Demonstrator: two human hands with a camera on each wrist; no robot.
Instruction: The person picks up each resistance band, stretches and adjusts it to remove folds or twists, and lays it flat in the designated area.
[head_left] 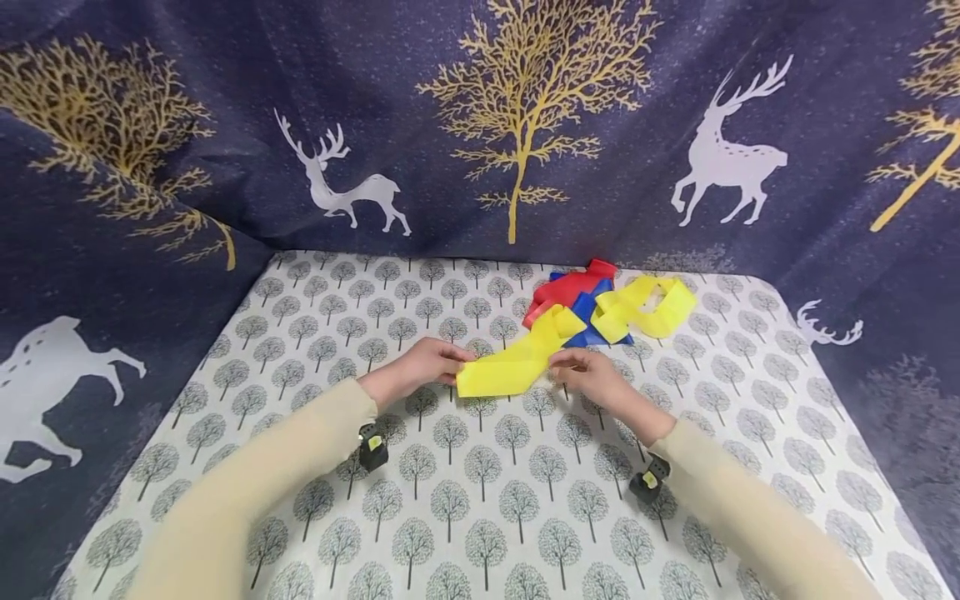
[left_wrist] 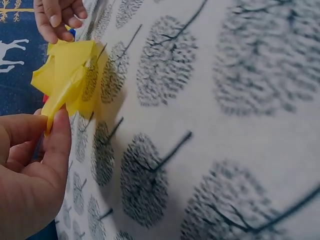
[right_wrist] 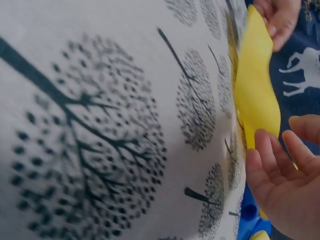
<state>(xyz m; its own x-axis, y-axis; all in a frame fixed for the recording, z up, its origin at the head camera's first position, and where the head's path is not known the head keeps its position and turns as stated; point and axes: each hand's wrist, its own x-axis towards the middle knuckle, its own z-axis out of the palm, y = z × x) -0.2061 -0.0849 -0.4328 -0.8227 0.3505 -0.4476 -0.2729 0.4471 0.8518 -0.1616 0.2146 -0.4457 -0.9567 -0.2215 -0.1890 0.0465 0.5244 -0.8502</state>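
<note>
My left hand (head_left: 429,360) pinches the end of a yellow ribbon (head_left: 495,377) between thumb and fingers, as the left wrist view confirms. From there the ribbon (right_wrist: 257,82) stretches across to the right, bends, and trails back toward a small heap of ribbons. Beside its bend is my right hand (head_left: 592,382). In the right wrist view the fingers of that right hand (right_wrist: 285,185) are loosely bent, with the fingertips close to the ribbon's edge; whether they touch it is unclear. No grip on the ribbon shows there.
Behind the hands lie a red ribbon (head_left: 561,292), a blue ribbon (head_left: 588,310) and a looped yellow ribbon (head_left: 677,310), partly overlapping. A tree-patterned cloth (head_left: 480,500) covers the table. A dark blue curtain (head_left: 420,92) with deer and trees hangs at the back edge.
</note>
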